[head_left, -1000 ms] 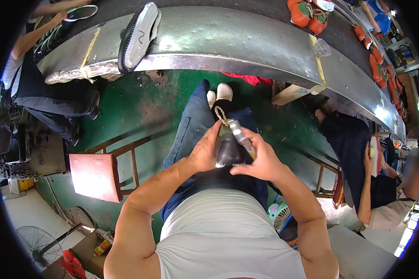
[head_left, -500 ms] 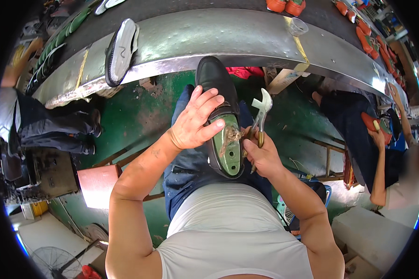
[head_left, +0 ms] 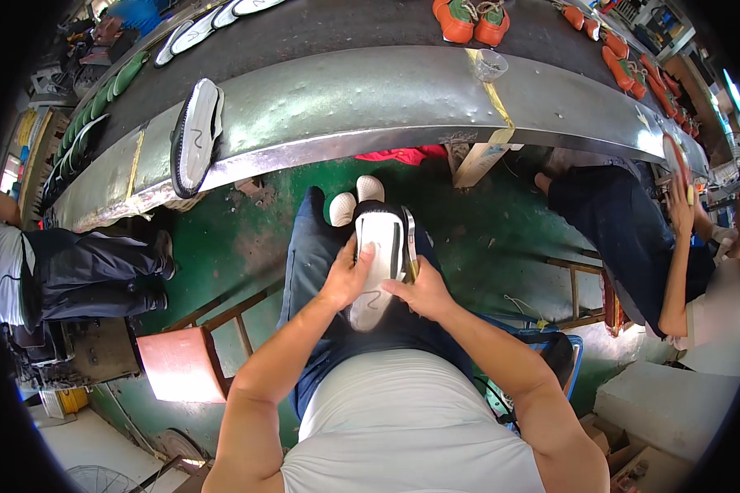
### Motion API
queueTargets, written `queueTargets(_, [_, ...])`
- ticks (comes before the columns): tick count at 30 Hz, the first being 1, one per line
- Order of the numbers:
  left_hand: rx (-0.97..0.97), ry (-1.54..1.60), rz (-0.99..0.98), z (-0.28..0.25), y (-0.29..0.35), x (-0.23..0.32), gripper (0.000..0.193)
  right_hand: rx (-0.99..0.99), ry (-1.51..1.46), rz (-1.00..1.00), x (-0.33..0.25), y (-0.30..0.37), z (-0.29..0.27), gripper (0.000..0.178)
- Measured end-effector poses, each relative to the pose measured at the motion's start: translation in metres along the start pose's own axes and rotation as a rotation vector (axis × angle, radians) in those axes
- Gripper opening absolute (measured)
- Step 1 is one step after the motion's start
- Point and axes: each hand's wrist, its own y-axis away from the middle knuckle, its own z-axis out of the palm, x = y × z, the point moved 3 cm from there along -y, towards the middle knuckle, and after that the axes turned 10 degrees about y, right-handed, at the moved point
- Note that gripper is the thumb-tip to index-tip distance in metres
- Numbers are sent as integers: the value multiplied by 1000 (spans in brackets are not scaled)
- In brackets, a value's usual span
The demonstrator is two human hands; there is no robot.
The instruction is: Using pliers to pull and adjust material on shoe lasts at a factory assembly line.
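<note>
A black shoe rests over my lap with its pale, unfinished underside facing up and a dark curved pencil-like mark near the close end. My left hand is closed round its left side, thumb laid flat on the underside. On the other side my right hand holds a pair of lasting pincers, whose metal head stands along the shoe's right edge. That hand's thumb presses on the underside too. The shoe's upper and the fingers beneath it are hidden.
Ahead runs a metal-edged bench with a dark belt. On its edge lie another upturned shoe and a clear cup; orange shoes stand beyond. People sit at right and left. A pink-topped stool stands left.
The shoe has been turned over, from its green insole facing up to its pale underside. My left hand has moved from over its top to its side; the pincers stay in my right hand.
</note>
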Motion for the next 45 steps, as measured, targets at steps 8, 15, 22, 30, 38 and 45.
queueTargets(8, [-288,1,-194,-12,4,22,35,-133,-119,265,17,0,-5,37])
queueTargets(15, [-474,498,-298,-9,22,12,91,-206,265,317,-22,27,-54,37])
queueTargets(22, [-367,-9,-93,4,55,-4,101,-440,722,-122,-34,51,-65,38])
queueTargets(30, [-169,-265,-242,11,31,11,103,-485,741,-186,-47,36,-82,48])
queueTargets(38, [-243,-1170,491,-10,66,58,79,-350,829,-85,-75,38,-114,45])
queueTargets(45, [-131,-1138,556,-10,70,42,71,-372,1162,-318,-74,0,-88,39])
